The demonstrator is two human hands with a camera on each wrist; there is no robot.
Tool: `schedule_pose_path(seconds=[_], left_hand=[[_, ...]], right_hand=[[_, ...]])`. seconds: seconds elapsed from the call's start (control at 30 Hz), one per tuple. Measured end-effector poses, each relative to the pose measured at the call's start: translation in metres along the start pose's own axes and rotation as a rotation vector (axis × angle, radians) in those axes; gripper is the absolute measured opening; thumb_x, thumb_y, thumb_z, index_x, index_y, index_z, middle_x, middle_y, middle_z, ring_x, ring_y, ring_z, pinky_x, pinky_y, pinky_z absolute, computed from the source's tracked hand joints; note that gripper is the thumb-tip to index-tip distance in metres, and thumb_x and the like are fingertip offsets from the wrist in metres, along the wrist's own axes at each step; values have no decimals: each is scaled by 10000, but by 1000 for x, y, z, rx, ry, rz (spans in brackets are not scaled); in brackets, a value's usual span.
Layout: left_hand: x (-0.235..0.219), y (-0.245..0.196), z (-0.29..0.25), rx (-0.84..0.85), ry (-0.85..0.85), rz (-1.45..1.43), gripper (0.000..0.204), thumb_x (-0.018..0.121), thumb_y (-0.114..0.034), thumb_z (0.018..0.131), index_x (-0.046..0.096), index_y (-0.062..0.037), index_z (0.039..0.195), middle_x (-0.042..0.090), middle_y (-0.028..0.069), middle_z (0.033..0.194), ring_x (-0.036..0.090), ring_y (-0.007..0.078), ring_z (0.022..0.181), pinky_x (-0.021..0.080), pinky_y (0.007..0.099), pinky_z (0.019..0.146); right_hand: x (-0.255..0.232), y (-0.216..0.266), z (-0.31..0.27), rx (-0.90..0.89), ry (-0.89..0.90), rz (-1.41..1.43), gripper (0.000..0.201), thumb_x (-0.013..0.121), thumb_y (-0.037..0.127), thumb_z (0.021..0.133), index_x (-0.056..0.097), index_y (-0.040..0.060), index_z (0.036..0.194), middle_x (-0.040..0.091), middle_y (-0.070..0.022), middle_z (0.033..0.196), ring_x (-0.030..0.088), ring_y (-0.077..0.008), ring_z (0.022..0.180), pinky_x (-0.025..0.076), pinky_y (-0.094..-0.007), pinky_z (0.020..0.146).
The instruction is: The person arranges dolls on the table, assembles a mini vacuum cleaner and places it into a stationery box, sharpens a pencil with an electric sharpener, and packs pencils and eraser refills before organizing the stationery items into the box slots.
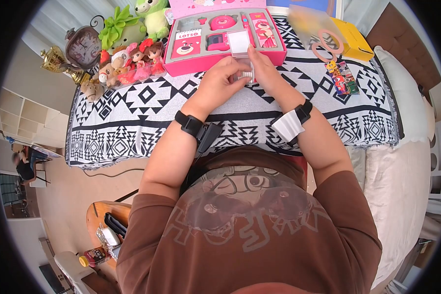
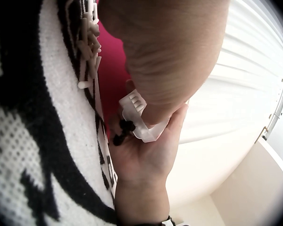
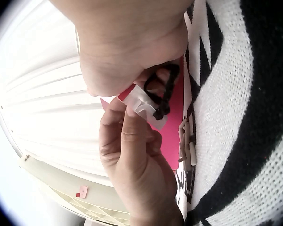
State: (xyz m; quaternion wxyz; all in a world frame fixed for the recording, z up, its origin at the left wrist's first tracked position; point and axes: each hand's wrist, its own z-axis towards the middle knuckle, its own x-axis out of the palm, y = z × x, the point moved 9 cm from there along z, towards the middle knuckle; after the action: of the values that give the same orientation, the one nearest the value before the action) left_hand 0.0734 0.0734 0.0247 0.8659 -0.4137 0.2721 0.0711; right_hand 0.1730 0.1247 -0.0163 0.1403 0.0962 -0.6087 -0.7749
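Just in front of a pink gift box [image 1: 188, 64], both hands are at a small translucent plastic case [image 2: 151, 135] with a row of short white sticks [image 2: 136, 102] inside. My right hand [image 1: 268, 73] holds the case from below and the side, with a black hair tie [image 3: 169, 89] looped at its fingers. My left hand [image 1: 220, 81] grips the case's edge, thumb against its wall and fingertips at its opening. Behind the fingers a white square piece [image 1: 239, 43] stands up. More short pale sticks [image 2: 88, 44] lie loose in a pile on the patterned cloth beside the hands.
Inside the gift box sit a Lotso notebook [image 1: 188, 44] and other pink items. Dolls [image 1: 141, 61], plush toys, a clock [image 1: 83, 46] and a gold trophy [image 1: 54, 60] stand at the left. Right are a yellow box [image 1: 355, 41], pink rings [image 1: 323, 51] and a colourful packet [image 1: 344, 78].
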Motion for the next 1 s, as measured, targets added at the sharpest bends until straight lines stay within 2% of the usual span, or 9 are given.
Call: schedule_pose_path(seconds=[0.13,0.2,0.23,0.37,0.43,0.53,0.77,0.83,1.0], left_hand=[[-12,5,0,-67,-95,-3,142,704,-53,835,678,-45,975,533,13,804,487,85,659,415,243,598],[-30,11,-1,-81,-260,32,126,695,-87,842,676,-45,959,558,32,743,514,125,603,434,262,566],[-32,22,-3,-186,-251,10,122,673,-125,861,675,-49,956,585,43,682,539,145,591,449,273,574],[-33,40,-4,-293,-127,178,150,670,-144,873,676,-32,973,622,36,698,559,121,614,456,266,602],[-18,51,-7,-370,78,312,199,686,-184,844,677,-34,974,633,79,718,588,164,628,469,301,615],[-13,44,-9,-301,103,306,229,706,-188,809,675,-38,979,631,97,718,601,198,643,468,322,619],[-13,47,-9,-362,147,338,208,710,-175,799,669,-45,956,641,100,731,625,225,684,476,341,635],[-14,46,-9,-358,137,362,196,700,-182,806,670,-48,945,656,114,752,644,247,713,488,356,655],[-17,50,-9,-331,80,419,185,667,-169,797,675,-59,945,670,126,784,655,277,744,500,377,680]], right_hand=[[-2,-1,1,13,-35,113,593,327,489,1037,617,-25,1088,657,-80,983,597,-109,901,477,-255,800],[-6,4,-1,16,-51,104,590,327,488,1038,618,-23,1088,664,-82,980,609,-115,890,484,-258,794],[-8,7,-2,20,-66,95,588,326,486,1038,620,-20,1088,670,-84,977,622,-120,880,492,-260,787],[-13,12,-2,0,-81,98,586,325,483,1038,622,-20,1082,681,-84,932,641,-132,840,506,-268,769],[-13,12,-1,0,-95,121,588,322,481,1039,625,-21,1068,686,-86,898,648,-134,814,511,-266,755],[-13,13,-2,2,-105,119,588,319,477,1041,626,-24,1062,685,-83,893,645,-129,806,510,-260,747],[-13,10,-2,9,-96,138,564,338,462,1042,624,-21,1085,682,-75,928,641,-120,835,507,-258,758],[-12,9,-3,30,-68,78,615,286,500,1040,570,-11,1232,655,-75,1087,609,-122,990,476,-263,878],[-11,13,-3,18,-49,58,625,288,514,1036,575,-9,1220,657,-75,1082,612,-120,980,476,-260,878]])
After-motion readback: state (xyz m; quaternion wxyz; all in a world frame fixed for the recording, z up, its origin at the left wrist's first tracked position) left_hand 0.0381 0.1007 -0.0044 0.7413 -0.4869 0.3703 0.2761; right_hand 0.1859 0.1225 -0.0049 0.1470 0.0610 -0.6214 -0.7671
